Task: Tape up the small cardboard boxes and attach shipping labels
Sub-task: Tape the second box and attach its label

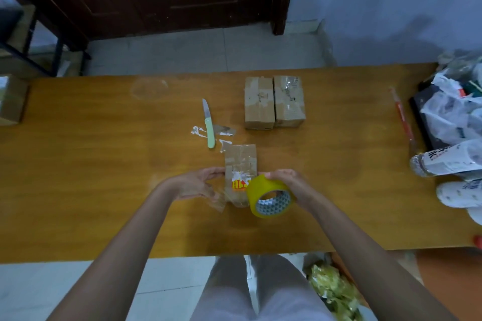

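- Head view: small box (pixel 241 164) lying on the wooden table (pixel 104 177), near its front edge, between both hands.
- Right hand (pixel 289 185) gripping the yellow tape roll (pixel 270 197) beside the box.
- Left hand (pixel 198 185) pinching a clear tape strip (pixel 217 198), fingers touching the box's side.
- Two taped boxes (pixel 273 101) sitting behind; green-handled knife (pixel 209 125) lying left of them.

Dim, soft light (edges warped)
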A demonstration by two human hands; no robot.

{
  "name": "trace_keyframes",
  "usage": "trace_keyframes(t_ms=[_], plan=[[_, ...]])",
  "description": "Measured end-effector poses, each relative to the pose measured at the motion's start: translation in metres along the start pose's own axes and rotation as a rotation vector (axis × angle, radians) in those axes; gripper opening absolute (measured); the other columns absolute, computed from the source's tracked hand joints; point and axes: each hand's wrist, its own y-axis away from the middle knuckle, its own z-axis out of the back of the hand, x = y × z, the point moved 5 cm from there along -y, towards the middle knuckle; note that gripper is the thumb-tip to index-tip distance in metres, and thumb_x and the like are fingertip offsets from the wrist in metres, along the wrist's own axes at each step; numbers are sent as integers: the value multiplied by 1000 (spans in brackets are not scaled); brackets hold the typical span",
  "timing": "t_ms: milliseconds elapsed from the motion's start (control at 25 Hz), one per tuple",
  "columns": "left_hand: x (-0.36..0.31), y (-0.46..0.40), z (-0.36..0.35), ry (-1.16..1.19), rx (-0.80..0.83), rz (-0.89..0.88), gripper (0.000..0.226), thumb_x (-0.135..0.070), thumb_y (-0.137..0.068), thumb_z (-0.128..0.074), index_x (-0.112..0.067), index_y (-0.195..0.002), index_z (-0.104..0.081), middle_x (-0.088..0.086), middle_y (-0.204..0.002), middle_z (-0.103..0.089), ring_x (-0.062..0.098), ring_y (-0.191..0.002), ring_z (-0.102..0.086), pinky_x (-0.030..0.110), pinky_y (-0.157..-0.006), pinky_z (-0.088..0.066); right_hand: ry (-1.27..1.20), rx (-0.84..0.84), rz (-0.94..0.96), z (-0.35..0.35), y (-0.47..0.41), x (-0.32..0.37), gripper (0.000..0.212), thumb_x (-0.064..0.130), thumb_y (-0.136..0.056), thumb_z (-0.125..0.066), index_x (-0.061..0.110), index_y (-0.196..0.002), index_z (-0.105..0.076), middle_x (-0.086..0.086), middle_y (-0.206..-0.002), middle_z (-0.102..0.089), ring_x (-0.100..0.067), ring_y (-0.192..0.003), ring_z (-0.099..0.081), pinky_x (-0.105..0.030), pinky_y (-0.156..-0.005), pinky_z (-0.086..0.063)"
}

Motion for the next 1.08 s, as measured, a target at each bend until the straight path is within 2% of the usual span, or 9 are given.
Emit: trace_keyframes(t_ms=[120,200,240,320,360,480,640,920,1080], plan=[[-6,13,12,-136,-124,43,61,4,-85,-66,-15,-139,-46,-1,-146,-45,23,-99,-61,37,-97,-48,-80,0,57,3,6,6,14,28,-76,-74,22,-70,-63,-12,-121,-67,-30,-100,-60,-37,-85,-46],[-13,24,21,-298,-217,56,26,-8,-86,-70,-15,-111,-64,5,-122,-65,21,-92,-64,35,-91,-50,-111,25,132,13,17,15,12,28,-73,-78,20,-67,-71,-5,-118,-70,-32,-101,-66,-38,-85,-51],[-19,28,22,-367,-212,41,13,-14,-87,-70,-16,-99,-67,5,-109,-70,22,-94,-65,35,-90,-51,-108,22,179,17,24,22,16,30,-70,-80,16,-73,-73,-3,-117,-71,-28,-99,-68,-36,-81,-55],[-34,35,19,-456,-171,3,2,-20,-88,-70,-19,-89,-68,-1,-95,-72,18,-90,-65,33,-84,-51,-2,-64,326,26,37,44,45,40,-65,-78,-1,-83,-70,3,-105,-74,-16,-90,-69,-25,-71,-55],[-40,38,18,-484,-165,-12,2,-23,-89,-69,-22,-88,-68,-5,-90,-71,13,-84,-63,28,-78,-49,69,-104,402,28,43,55,50,42,-65,-77,-5,-79,-66,5,-98,-74,-12,-85,-68,-21,-69,-53],[-56,39,23,-509,-184,-66,3,-22,-91,-67,-24,-88,-67,-8,-86,-68,7,-79,-61,23,-72,-46,225,-149,579,35,56,85,44,31,-73,-80,-5,-66,-56,3,-89,-69,-8,-77,-63,-18,-63,-50],[-59,23,35,-306,-202,-96,11,-6,-88,-69,-16,-93,-68,-5,-83,-69,6,-74,-64,19,-67,-50,363,-258,620,42,52,91,33,14,-77,-80,-4,-63,-55,-9,-85,-65,-8,-69,-57,-18,-56,-46],[-46,-14,38,-310,-437,-80,23,0,-83,-72,-11,-99,-59,-3,-89,-62,12,-80,-58,14,-60,-48,490,-378,592,44,21,68,33,25,-76,-81,10,-64,-55,-15,-80,-60,-15,-65,-54,-28,-52,-41],[-39,-22,44,-314,-461,-51,27,-3,-80,-76,-12,-99,-59,1,-98,-63,14,-86,-58,20,-69,-49,541,-397,584,44,10,62,37,31,-75,-82,18,-61,-51,-13,-75,-59,-18,-64,-52,-34,-53,-40]])
